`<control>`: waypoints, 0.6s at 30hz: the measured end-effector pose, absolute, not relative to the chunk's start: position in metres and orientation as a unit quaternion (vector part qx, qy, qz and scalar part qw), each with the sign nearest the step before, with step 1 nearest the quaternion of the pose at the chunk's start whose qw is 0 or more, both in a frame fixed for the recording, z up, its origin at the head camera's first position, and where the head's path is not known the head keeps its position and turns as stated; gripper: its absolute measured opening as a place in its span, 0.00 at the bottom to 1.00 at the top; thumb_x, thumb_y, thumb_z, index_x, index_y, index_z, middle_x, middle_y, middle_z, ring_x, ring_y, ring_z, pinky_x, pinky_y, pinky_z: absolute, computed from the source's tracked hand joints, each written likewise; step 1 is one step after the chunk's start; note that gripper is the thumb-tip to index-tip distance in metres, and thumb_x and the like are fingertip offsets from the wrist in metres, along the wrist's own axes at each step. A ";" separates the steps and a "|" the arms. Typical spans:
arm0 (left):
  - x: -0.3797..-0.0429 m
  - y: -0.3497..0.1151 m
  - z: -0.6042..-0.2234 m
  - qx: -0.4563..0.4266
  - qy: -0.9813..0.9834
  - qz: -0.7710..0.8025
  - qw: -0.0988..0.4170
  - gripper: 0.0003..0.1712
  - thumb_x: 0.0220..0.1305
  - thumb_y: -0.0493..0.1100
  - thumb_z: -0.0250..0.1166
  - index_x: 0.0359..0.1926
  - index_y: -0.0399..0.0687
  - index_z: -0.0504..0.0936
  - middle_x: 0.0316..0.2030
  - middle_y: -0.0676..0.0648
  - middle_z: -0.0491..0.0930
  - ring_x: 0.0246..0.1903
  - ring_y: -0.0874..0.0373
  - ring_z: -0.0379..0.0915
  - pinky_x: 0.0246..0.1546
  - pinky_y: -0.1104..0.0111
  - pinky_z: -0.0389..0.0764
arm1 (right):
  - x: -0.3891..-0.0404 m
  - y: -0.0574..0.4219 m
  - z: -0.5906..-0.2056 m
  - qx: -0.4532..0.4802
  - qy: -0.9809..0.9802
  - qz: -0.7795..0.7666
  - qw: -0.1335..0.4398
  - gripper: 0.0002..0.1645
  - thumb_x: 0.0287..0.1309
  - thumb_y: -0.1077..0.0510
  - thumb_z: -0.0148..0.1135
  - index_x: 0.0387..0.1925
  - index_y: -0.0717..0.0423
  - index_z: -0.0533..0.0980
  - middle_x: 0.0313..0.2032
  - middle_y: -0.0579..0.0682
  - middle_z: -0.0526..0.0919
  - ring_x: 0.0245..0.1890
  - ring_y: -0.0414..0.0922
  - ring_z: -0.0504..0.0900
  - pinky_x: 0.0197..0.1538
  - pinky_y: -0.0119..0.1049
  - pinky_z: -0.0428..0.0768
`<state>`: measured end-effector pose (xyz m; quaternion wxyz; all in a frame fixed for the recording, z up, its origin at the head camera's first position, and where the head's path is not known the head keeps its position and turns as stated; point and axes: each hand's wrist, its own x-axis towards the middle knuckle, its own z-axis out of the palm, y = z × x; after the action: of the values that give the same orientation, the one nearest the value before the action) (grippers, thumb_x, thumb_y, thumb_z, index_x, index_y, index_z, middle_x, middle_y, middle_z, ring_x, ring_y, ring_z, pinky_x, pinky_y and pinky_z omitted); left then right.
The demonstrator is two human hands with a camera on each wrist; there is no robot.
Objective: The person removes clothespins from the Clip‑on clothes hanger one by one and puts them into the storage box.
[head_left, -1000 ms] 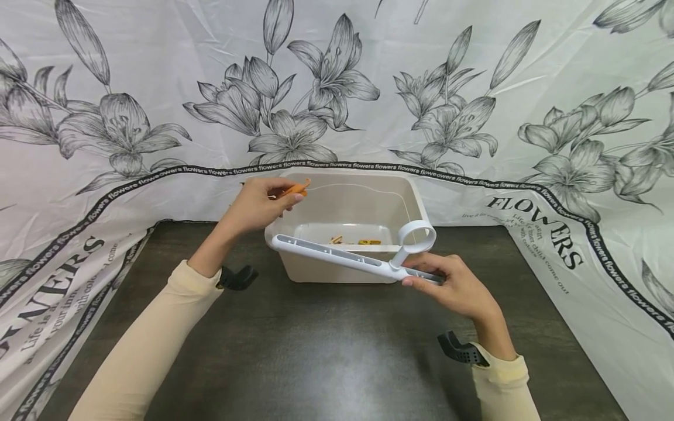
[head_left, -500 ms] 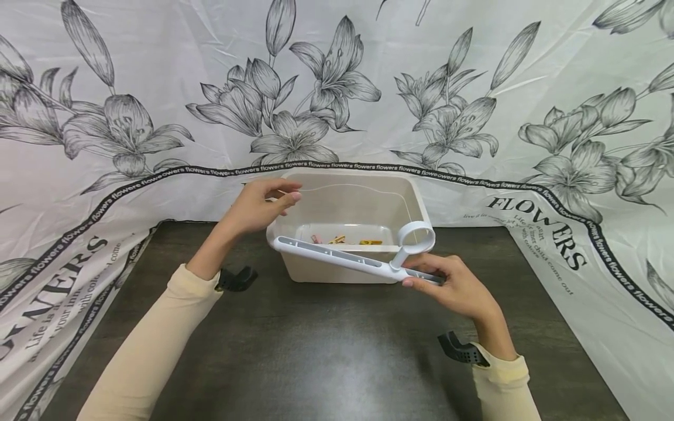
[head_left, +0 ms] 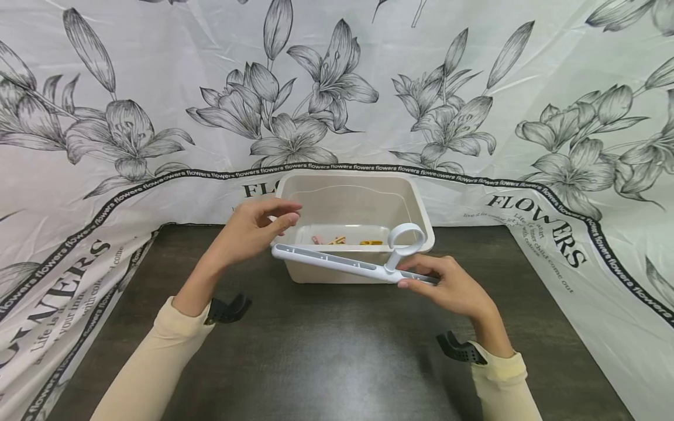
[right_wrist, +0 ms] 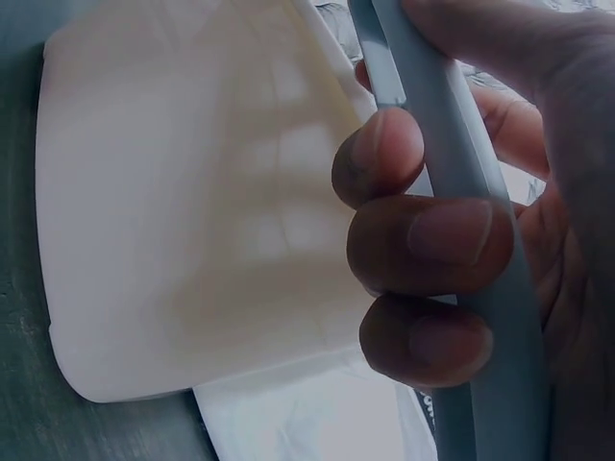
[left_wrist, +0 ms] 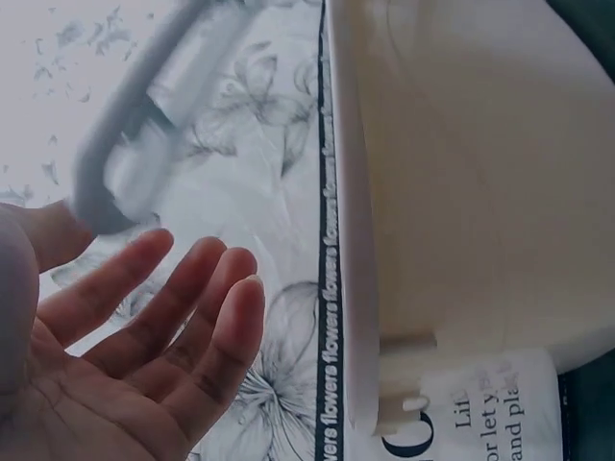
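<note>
My right hand (head_left: 447, 286) grips one end of a long pale plastic bar (head_left: 332, 261) with a round ring (head_left: 406, 238) standing up from it. In the right wrist view, the curled fingers (right_wrist: 432, 245) wrap the bar. My left hand (head_left: 258, 231) hovers by the bar's far end, holding nothing, its fingers loosely bent. The left wrist view shows that bar end (left_wrist: 101, 192), blurred, close to the thumb; whether they touch I cannot tell. Behind the bar stands a beige bin (head_left: 347, 202). Several small pieces lie inside: pink (head_left: 316, 240), orange (head_left: 338, 240) and yellow (head_left: 371, 242).
The bin stands at the back of a dark wooden table (head_left: 337, 345), against a white flower-printed cloth (head_left: 368, 140) that rises behind and along both sides. A black strap (head_left: 229, 309) is worn on the left wrist, another strap (head_left: 458, 348) on the right.
The small orange clip-like piece held in my left hand a second ago has left it. That hand has since dropped lower, toward the bar's end. The bar has shifted slightly left.
</note>
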<state>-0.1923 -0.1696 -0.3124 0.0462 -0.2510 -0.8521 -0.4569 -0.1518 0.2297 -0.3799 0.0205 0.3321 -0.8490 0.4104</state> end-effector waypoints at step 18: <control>-0.138 -0.167 -0.361 -0.327 -0.848 -0.411 0.071 0.18 0.60 0.43 0.77 0.52 0.56 0.87 0.46 0.58 0.87 0.46 0.65 0.83 0.49 0.68 0.82 | -0.150 0.220 -0.391 0.308 -0.872 0.377 -0.048 0.09 0.62 0.48 0.73 0.43 0.36 0.82 0.21 0.34 0.75 0.18 0.30 0.66 0.24 0.28 0.70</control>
<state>-0.1376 -0.1674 -0.3608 0.0711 -0.3270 -0.8478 -0.4114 -0.1498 0.2203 -0.3907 -0.0481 0.3077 -0.8724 0.3767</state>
